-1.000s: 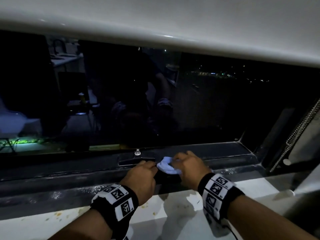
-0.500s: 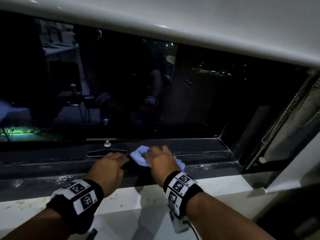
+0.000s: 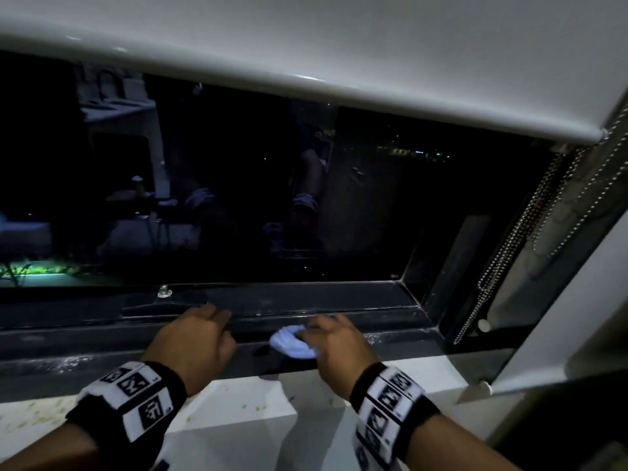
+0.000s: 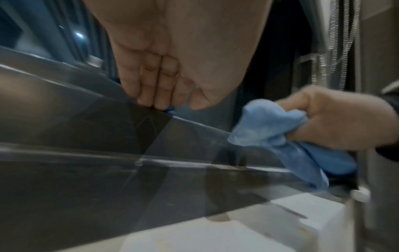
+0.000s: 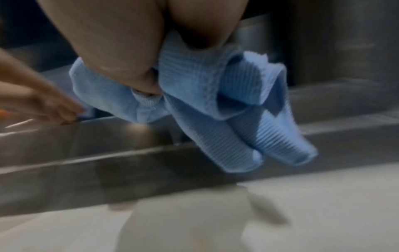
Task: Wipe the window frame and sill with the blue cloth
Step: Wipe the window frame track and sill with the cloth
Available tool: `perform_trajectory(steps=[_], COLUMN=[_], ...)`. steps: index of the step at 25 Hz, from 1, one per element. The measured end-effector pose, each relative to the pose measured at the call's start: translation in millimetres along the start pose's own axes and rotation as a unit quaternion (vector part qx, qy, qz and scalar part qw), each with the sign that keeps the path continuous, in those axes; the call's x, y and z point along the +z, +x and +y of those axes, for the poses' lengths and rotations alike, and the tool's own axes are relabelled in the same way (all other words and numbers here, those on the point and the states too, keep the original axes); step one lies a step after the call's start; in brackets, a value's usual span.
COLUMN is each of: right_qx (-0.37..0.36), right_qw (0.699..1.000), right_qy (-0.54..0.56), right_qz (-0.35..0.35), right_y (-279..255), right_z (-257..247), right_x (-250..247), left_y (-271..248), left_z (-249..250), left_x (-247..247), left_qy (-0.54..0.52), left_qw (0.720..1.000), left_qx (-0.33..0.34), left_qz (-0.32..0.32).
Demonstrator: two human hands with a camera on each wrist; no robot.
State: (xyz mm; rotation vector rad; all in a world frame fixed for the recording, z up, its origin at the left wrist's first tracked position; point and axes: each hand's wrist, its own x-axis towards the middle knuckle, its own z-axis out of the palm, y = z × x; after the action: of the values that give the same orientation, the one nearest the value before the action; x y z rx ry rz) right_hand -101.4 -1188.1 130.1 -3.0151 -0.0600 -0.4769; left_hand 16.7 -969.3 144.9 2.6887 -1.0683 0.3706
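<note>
— Along the dark window frame (image 3: 306,297), why is the blue cloth (image 3: 294,341) bunched?
— So the right hand (image 3: 336,341) can clutch it over the lower rail (folds dangling).
— And the left hand (image 3: 195,338)?
— Fingers straight, tips steadying on the frame edge, holding nothing.

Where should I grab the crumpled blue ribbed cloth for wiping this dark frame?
Grip the blue ribbed cloth at its bunched top, from above, as the right hand does; its loose folds hang down towards the dark window frame, free to wipe.
</note>
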Motion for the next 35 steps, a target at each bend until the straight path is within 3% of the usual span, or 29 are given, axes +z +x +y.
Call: perform_trajectory(steps=[3, 5, 7, 10, 13, 17, 19, 22, 24, 26, 28, 31, 35], right_qx=[0.137, 0.272, 0.393, 0.450, 0.444, 0.412, 0.349, 0.221, 0.236, 0.333, 0.376, 0.369, 0.269], right_qw=[0.987, 0.958, 0.918, 0.891, 0.887, 0.892, 0.919, 0.970, 0.969, 0.942, 0.920, 0.917, 0.953], right_qy=[0.045, 0.065, 0.030, -0.051, -0.109, -0.150, -0.149, -0.046, -0.032, -0.040, -0.096, -0.139, -0.130], right_qz=[0.063, 0.067, 0.046, -0.006, -0.067, -0.107, -0.107, -0.085, -0.058, -0.026, -0.047, -0.059, -0.048], right_y=[-68.7, -99.8, -103.8, -83.7, -67.9, -71.5, -75.8, -90.6, -100.1, -96.2, -83.3, -65.6, -81.1], right_z=[60.4, 101.5, 130.3, 140.7, 135.0, 134.6, 136.3, 141.6, 155.1, 159.8, 149.8, 126.9, 128.8], right_x=[3.1, -6.4, -22.6, -23.1, -3.1, -4.9, -5.2, -6.5, -11.7, -14.5, -10.9, 2.6, 9.0], left_y=[-10.8, -20.0, -24.6, -21.5, -11.3, 8.3, 18.4, 26.1, 24.7, 22.1, 21.5, 23.1, 24.4], left_z=[42.7, 67.7, 76.7, 79.9, 76.9, 62.2, 57.0, 53.1, 52.8, 51.6, 51.1, 52.3, 56.9], left_x=[16.5, 32.1, 47.1, 61.8, 63.7, 49.8, 42.8, 37.0, 34.5, 32.1, 30.6, 34.6, 33.4], left_qy=[-0.027, -0.025, -0.016, -0.024, -0.025, -0.031, -0.026, -0.018, -0.008, 0.010, 0.029, 0.058, 0.075], left_qw=[0.996, 0.992, 0.992, 0.994, 0.989, 0.991, 0.992, 0.994, 0.996, 0.998, 0.999, 0.998, 0.997], left_qx=[0.079, 0.125, 0.124, 0.108, 0.130, 0.092, 0.082, 0.068, 0.044, 0.019, 0.013, 0.006, 0.002], left_qz=[0.010, 0.001, -0.008, 0.021, 0.060, 0.095, 0.090, 0.084, 0.082, 0.060, 0.035, 0.023, 0.019])
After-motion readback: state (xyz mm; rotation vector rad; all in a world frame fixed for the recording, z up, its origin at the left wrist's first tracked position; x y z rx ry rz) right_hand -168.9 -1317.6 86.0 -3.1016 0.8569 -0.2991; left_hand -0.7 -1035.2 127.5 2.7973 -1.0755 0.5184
